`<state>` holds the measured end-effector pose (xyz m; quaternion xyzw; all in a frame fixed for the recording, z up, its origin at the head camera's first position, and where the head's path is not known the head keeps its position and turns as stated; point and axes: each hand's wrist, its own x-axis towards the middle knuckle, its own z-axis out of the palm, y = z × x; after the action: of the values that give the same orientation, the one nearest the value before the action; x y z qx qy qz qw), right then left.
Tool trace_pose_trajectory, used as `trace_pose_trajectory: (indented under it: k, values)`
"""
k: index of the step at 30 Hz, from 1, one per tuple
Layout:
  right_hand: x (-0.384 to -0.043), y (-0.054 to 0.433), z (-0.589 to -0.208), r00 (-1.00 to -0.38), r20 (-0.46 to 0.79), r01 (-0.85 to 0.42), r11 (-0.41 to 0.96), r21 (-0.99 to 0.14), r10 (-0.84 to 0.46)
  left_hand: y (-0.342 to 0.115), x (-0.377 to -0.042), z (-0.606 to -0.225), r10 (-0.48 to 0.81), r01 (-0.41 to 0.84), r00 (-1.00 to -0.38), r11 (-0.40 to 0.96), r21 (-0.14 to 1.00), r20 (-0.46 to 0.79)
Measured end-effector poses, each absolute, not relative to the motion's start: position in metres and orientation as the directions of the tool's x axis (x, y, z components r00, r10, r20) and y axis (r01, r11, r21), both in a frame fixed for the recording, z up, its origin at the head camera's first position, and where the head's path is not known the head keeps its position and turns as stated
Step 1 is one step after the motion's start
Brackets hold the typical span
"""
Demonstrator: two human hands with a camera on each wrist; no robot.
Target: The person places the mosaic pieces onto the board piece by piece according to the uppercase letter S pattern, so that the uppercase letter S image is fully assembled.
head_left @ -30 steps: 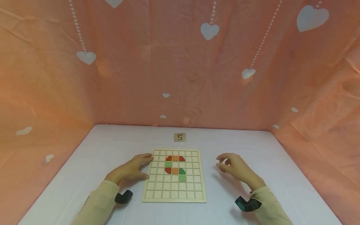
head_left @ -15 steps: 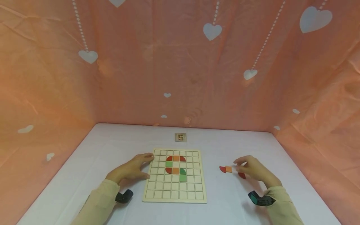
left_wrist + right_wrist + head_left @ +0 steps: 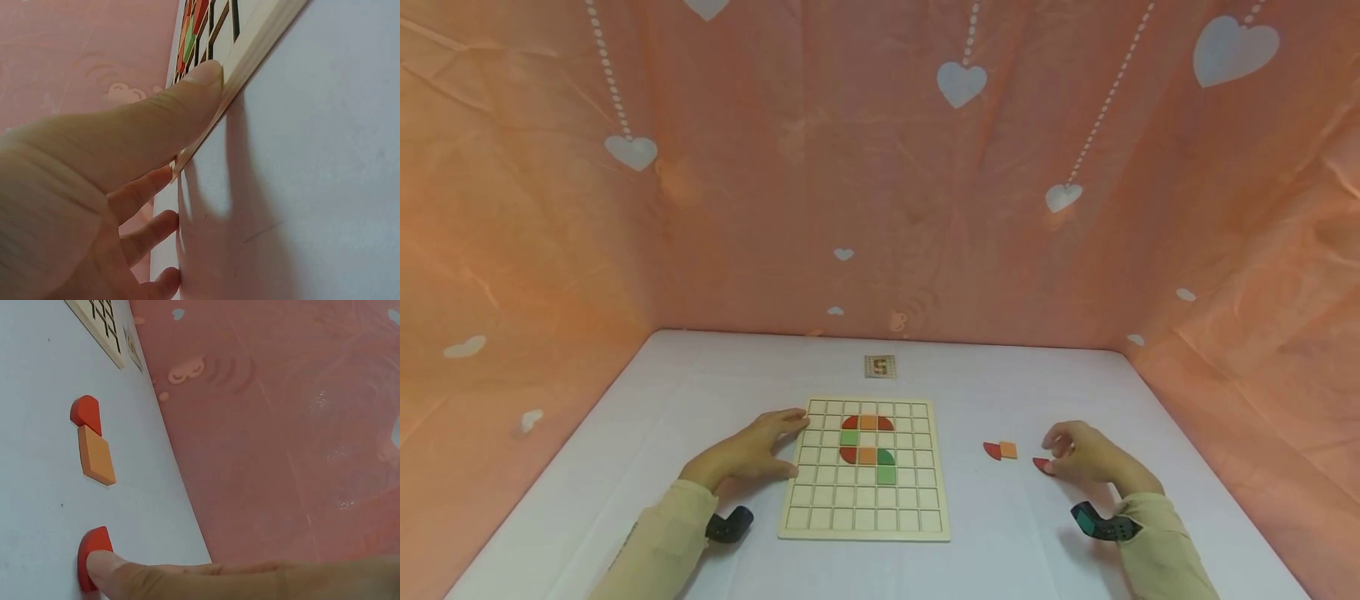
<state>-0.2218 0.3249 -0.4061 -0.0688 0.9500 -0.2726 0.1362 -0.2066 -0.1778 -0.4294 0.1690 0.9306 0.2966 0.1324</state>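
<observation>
A pale wooden grid board (image 3: 865,535) lies on the white table, with red, orange and green tiles forming an S-like curve (image 3: 868,422) in its cells. My left hand (image 3: 748,450) rests at the board's left edge, fingers spread; in the left wrist view its thumb (image 3: 203,78) touches the rim. Right of the board, my right hand (image 3: 1086,454) is low over the table at a red quarter-round tile (image 3: 1040,463). The right wrist view shows the thumb (image 3: 103,564) on this tile, with the other fingers loosely bent above it. The tile's near part is hidden.
Between the board and my right hand lie another red quarter-round tile (image 3: 992,451) and an orange square tile (image 3: 1008,450), touching each other. A small card with an S-like pattern (image 3: 880,367) lies behind the board. Pink cloth (image 3: 925,250) with hearts encloses the table.
My right hand has moved right, away from the board, uncovering the orange tile and the red tile beside it, and now touches the farther red tile. My left hand stays at the board.
</observation>
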Motion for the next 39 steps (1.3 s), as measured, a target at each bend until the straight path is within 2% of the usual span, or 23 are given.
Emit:
trace_pose_trajectory:
  k: [9,19,29,39]
  values:
    - [-0.219,0.323,-0.406,-0.948,-0.256,-0.023,0.844,-0.536,-0.188,-0.179,-0.205,-0.429,0.403,0.248,-0.905,0.758,0.604,-0.134]
    - [-0.22,0.318,-0.409,-0.948,-0.247,-0.05,0.861,-0.507,-0.201,-0.179,-0.207,-0.429,0.412,0.258,-0.902,0.758,0.599,-0.133]
    - [-0.227,0.316,-0.409,-0.949,-0.073,-0.196,0.757,-0.623,-0.306,-0.18,-0.209,-0.43,0.437,0.294,-0.893,0.747,0.596,-0.109]
    - [-0.229,0.304,-0.41,-0.917,0.114,-0.357,0.657,-0.664,-0.383,-0.181,-0.209,-0.431,0.428,0.283,-0.896,0.753,0.594,-0.116]
